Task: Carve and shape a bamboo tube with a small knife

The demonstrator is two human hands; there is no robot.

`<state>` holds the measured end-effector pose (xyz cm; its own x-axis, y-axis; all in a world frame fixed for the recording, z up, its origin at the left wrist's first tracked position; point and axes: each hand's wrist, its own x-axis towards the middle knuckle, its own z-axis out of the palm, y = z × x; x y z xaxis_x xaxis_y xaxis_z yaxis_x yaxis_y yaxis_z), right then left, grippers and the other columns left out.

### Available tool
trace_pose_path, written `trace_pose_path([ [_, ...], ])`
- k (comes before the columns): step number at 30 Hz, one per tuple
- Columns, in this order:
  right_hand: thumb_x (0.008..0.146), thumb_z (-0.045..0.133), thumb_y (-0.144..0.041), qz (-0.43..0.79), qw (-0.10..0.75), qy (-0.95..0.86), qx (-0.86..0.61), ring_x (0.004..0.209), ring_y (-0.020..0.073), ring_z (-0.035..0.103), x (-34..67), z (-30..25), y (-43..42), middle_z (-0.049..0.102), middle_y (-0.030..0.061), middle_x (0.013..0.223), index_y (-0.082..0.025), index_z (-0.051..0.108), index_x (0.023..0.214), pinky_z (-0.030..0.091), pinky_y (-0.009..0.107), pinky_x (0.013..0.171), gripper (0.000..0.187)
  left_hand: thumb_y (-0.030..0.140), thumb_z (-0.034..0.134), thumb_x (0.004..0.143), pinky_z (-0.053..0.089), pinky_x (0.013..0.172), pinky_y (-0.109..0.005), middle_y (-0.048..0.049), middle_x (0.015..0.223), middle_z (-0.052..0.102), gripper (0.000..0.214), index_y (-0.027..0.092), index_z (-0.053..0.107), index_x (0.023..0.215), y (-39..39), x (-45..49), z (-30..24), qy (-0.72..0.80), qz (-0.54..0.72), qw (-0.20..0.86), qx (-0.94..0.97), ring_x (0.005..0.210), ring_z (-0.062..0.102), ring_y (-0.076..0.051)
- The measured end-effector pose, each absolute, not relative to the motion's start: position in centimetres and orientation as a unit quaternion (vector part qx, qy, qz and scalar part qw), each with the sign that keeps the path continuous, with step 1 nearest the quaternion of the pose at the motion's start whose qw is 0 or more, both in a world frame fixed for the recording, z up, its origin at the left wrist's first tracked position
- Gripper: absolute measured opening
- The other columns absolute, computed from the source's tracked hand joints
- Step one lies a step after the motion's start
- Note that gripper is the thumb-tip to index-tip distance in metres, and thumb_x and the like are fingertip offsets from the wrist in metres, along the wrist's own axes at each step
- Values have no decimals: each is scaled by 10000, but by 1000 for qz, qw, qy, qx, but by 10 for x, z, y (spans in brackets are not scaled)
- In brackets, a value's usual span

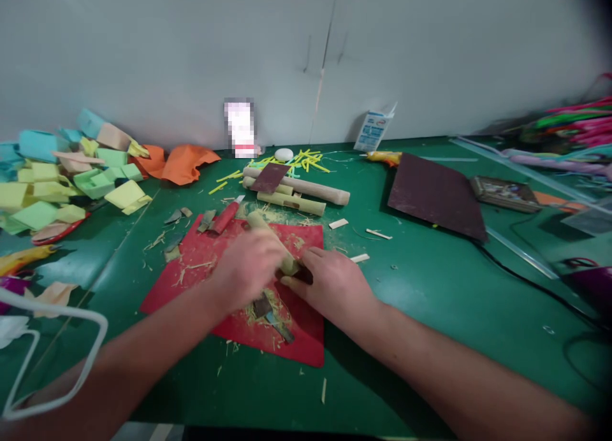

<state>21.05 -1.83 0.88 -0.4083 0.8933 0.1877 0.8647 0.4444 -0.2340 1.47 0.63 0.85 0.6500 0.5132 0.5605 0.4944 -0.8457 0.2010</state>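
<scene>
Left hand [251, 261] grips a bamboo tube [290, 262], fingers closed; right hand [338, 281] half-curls at its end, hold unclear; steady bracing should help.

Saw the left hand [248, 262] only as a blur, with the middle of the bamboo tube [259, 222] hidden beneath. Found the phone [240, 125] pixelated. Could not read the carton's [373, 130] small print or identify the tray's [507, 205] tiny contents. Noticed paper boxes [45, 172] cut off by the left edge.
</scene>
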Motion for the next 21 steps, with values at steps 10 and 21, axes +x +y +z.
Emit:
trace_pose_path([
  [10,819,641,-394,49,127,-843,-520,636,164,534,211,11,-19,627,25,717,-180,601,726,254,305,561,236,137,458,929,525,902,-400,-90,1032,678,221,156,654,1029,8,13,10,241,292,25,925,1070,579,-221],
  [21,828,619,-426,53,128,-847,-513,651,165,537,210,11,-22,627,23,720,-181,609,737,258,307,584,262,151,489,929,521,911,-406,-79,1053,681,213,160,652,1067,21,2,6,243,282,20,928,1062,587,-217],
])
